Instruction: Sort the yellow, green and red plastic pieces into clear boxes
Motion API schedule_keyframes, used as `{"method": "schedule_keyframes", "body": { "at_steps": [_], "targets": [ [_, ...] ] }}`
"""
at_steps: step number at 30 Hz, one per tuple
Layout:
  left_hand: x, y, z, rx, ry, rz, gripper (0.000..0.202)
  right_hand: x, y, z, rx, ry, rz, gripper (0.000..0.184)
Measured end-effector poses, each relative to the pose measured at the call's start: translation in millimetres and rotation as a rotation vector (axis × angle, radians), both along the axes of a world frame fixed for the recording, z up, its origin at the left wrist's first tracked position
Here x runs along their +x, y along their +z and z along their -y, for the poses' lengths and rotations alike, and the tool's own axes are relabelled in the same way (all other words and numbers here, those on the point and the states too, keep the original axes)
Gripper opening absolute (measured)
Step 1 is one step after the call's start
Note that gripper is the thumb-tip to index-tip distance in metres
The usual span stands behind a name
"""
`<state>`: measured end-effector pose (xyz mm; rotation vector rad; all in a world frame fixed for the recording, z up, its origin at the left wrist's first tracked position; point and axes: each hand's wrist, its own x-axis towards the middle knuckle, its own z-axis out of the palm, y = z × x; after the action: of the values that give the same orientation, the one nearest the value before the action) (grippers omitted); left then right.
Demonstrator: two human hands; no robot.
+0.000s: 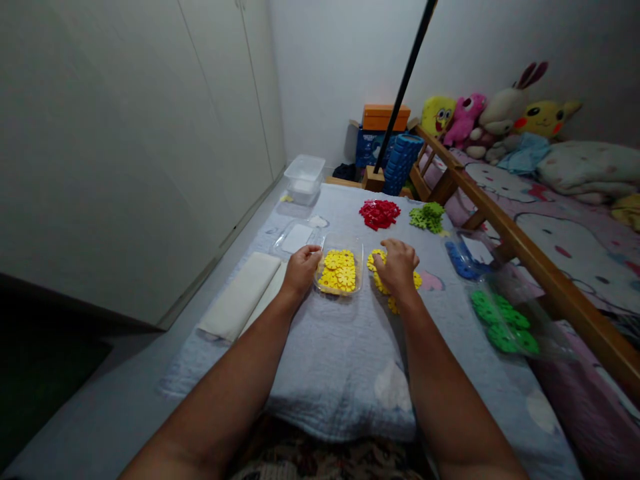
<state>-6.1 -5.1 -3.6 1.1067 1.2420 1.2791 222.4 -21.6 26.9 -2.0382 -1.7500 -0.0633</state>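
Background's blue box (366, 155): lettering unreadable; left hand (303, 269) pinches clear tub (345, 243); right hand (399, 265) grip unclear

dim light; pale wall (320, 60) behind; white wardrobe (125, 133) left; grey floor (125, 387); wooden bed rail (533, 250) right.

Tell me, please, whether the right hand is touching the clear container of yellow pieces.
Apart: the head view shows a strip of cloth between the clear container and the right hand.
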Motion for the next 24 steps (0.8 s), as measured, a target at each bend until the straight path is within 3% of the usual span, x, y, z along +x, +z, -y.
{"method": "schedule_keyframes", "body": {
  "at_steps": [4, 10, 18, 24],
  "targets": [
    [0, 0.2, 0, -0.002, -0.002, -0.009, 0.038, 11, -8.8, -3, -0.113, -0.048, 0.057, 0.045],
    [1, 4.1, 2, -0.006, 0.004, 0.027, 0.036, 12, -8.8, -4, -0.272, -0.03, 0.099, 0.034],
    [1, 8.7, 5, -0.012, 0.007, 0.02, 0.035, 10, -6.8, -3, -0.273, -0.02, 0.109, 0.029],
    [0, 5.6, 3, -0.021, 0.001, 0.038, 0.038, 9, -13.8, -5, -0.188, 0.027, 0.077, 0.041]
  ]
}}
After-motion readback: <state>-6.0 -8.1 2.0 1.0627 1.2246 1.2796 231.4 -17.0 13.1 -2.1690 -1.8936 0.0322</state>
